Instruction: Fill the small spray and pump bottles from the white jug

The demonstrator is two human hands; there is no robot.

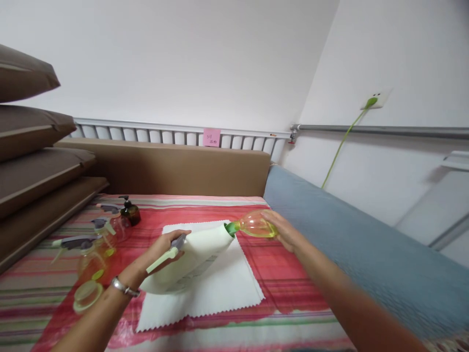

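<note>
My left hand [161,249] is closed around a white pouch [194,256] and a grey and pale green spray trigger head [169,252], holding the pouch tilted above a white cloth [220,288]. The pouch's green spout [231,228] meets the mouth of a clear yellow bottle [255,225]. My right hand [284,231] grips that bottle on its side, level with the spout. A bracelet sits on my left wrist.
Several spray bottles [104,237] and a dark pump bottle [130,212] stand at left on a striped red cover [293,283]. A loose ring lid [88,295] lies near my left arm. Brown cushions stack at far left; a grey-blue bolster [366,244] runs along the right.
</note>
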